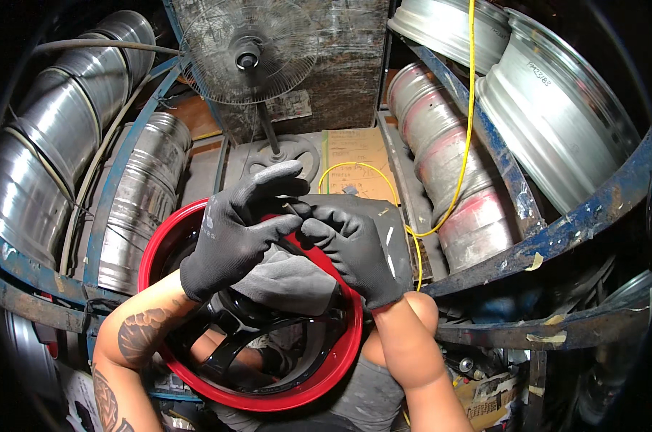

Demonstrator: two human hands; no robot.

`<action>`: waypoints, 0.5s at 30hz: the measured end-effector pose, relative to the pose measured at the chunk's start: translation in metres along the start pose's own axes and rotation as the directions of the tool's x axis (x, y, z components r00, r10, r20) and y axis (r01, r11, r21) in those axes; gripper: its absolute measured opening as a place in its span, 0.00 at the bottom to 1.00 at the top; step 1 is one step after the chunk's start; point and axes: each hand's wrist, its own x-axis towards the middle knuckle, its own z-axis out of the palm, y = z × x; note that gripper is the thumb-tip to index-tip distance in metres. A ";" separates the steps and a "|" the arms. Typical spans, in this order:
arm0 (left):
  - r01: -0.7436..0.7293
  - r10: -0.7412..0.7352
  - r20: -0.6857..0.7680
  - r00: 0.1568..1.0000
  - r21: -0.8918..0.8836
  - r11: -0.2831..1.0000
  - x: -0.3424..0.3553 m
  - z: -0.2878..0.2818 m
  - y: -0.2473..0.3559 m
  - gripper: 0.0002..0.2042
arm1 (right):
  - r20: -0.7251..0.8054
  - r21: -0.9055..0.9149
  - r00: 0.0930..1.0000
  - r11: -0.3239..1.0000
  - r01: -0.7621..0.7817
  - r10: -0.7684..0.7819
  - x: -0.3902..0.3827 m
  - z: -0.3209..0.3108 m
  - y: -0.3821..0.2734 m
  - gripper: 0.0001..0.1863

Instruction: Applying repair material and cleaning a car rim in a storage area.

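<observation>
A wheel rim with a glossy red outer lip and black spokes rests tilted across my lap. Over its upper part my left hand, in a black knit glove, is held with thumb and fingers apart. My right hand, gloved alike, has its fingers curled into a pinch, the tips meeting those of the left. A tiny tan piece shows between the two hands, too small to name. Below them a grey cloth lies on the rim.
Ahead stands a pedestal fan before a dark board. Bare metal rims line the left rack, and scuffed ones the right. A yellow cable hangs at the right, above a blue rack beam. Cardboard lies beyond the wheel.
</observation>
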 end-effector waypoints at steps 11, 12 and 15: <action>-0.192 0.140 0.191 0.971 0.288 0.938 0.010 -0.031 0.006 0.13 | -0.106 -0.451 0.900 0.827 0.336 -0.423 -0.006 0.006 0.008 0.09; -0.173 0.103 0.233 0.967 0.303 0.937 0.010 -0.031 0.008 0.10 | -0.084 -0.493 0.887 0.792 0.359 -0.455 -0.007 0.006 0.007 0.09; -0.273 0.210 0.215 0.954 0.326 0.905 0.009 -0.027 0.008 0.11 | -0.089 -0.536 0.903 0.784 0.312 -0.420 -0.010 0.007 0.003 0.10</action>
